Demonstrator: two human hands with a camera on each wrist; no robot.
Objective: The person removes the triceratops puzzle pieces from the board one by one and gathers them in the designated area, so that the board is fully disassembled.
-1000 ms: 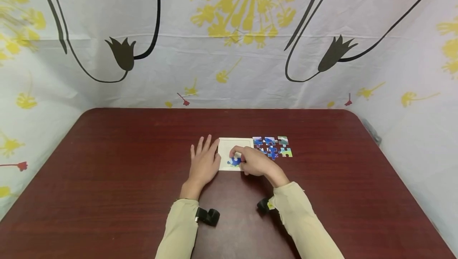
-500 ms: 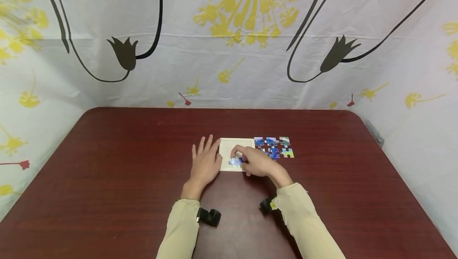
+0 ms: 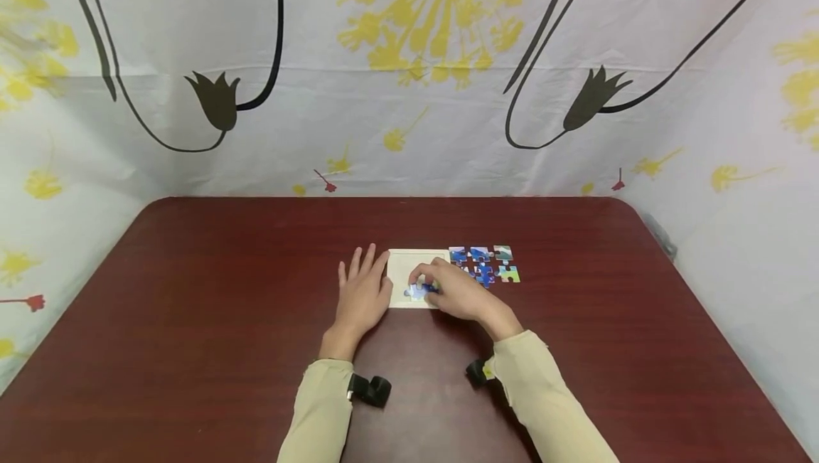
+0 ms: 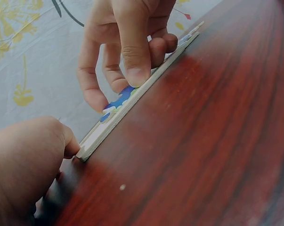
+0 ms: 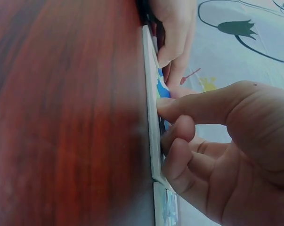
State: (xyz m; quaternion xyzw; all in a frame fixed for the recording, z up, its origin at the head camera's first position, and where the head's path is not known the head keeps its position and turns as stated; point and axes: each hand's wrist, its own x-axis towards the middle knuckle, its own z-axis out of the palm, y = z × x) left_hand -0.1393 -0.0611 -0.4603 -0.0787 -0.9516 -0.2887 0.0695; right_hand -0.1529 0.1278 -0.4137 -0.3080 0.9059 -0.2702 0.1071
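A pale square puzzle tray [image 3: 399, 267] lies on the table between the hands. My right hand [image 3: 459, 292] reaches over its lower right part. Thumb and fingers pinch a blue jigsaw piece [image 3: 417, 293] low in the tray, its right side covered by the fingers. In the left wrist view, the thumb presses at the near edge of the blue and white piece [image 4: 119, 100], with fingertips at its far side. My left hand [image 3: 360, 298] rests on the table with fingers spread, its thumb side touching the tray's left edge.
Several loose jigsaw pieces [image 3: 484, 255] lie in two rows right beside the tray, partly hidden by the right hand. The reddish-brown table [image 3: 224, 321] ends at a white patterned cloth [image 3: 384, 114] behind. Both wrists wear black cameras [image 3: 377, 391].
The right hand's fingers shift slightly on the jigsaw piece, which catches the light differently than a second ago. The left hand stays at the tray's edge. The head view sways a little.
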